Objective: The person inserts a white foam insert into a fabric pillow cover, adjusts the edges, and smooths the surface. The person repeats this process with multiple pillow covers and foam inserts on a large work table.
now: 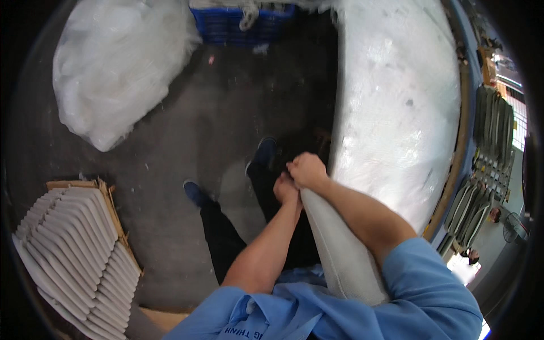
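1. Two bare hands are working close together beyond the narrow far end of one pale grey padded piece (340,249), which is lying between the forearms.
2. The right hand (307,170) is resting just above that end, its wrist crossing close to the tip; its fingers are bending inward, but I cannot tell whether they are gripping the piece.
3. The left hand (285,188) is sitting just left of the tip, below and beside the right hand; its fingers are partly hiding, so I cannot tell whether it is closing on anything.
4. The padded piece is widening toward the person's body, its near end resting against the blue shirt (294,311), while the right forearm is running along its right side.
5. On the right, a long desk (396,113) is carrying a shiny, clear-white plastic covering, its near left edge passing beside the right hand.
6. Well apart at lower left, many similar pale pieces are standing in a tight stack (73,249), with brown cardboard (120,226) edging it.
7. At upper left, a large bundle of whitish plastic (122,68) is lying on the dark floor (164,141), and a blue crate (241,25) is standing at the top.
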`<move>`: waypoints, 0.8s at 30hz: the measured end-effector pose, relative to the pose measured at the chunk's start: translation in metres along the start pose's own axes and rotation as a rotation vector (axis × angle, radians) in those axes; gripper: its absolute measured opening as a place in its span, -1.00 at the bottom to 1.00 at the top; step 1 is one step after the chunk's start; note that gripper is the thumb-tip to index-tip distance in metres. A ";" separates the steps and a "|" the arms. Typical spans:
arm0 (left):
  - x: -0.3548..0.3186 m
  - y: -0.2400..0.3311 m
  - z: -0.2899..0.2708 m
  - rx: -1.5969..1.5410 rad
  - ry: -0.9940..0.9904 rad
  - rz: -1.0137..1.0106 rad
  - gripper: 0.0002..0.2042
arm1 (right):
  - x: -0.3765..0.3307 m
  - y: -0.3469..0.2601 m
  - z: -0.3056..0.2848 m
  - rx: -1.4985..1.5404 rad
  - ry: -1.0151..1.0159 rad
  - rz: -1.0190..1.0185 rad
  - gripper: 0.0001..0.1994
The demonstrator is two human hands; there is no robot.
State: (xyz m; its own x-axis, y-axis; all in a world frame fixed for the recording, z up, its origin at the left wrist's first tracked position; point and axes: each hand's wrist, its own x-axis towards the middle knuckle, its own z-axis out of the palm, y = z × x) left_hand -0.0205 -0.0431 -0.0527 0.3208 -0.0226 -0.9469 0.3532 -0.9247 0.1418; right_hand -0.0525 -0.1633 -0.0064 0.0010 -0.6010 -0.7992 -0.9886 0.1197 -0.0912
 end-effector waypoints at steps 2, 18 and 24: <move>-0.002 -0.055 -0.011 0.162 0.000 -0.089 -0.58 | -0.020 0.017 0.038 -0.020 -0.119 0.042 -0.67; -0.037 -0.064 -0.027 -0.657 -0.861 -0.240 -0.41 | -0.017 0.031 0.027 -0.047 0.066 -0.036 -0.66; -0.058 -0.059 -0.034 -0.534 -0.828 -0.157 -0.54 | -0.021 0.041 0.031 -0.228 0.072 -0.165 -0.63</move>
State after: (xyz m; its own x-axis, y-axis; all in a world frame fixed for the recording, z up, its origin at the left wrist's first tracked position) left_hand -0.0305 0.0256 0.0037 -0.4054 -0.3601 -0.8402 0.7531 -0.6525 -0.0837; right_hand -0.0884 -0.1210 -0.0118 0.1621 -0.6528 -0.7400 -0.9843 -0.1604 -0.0741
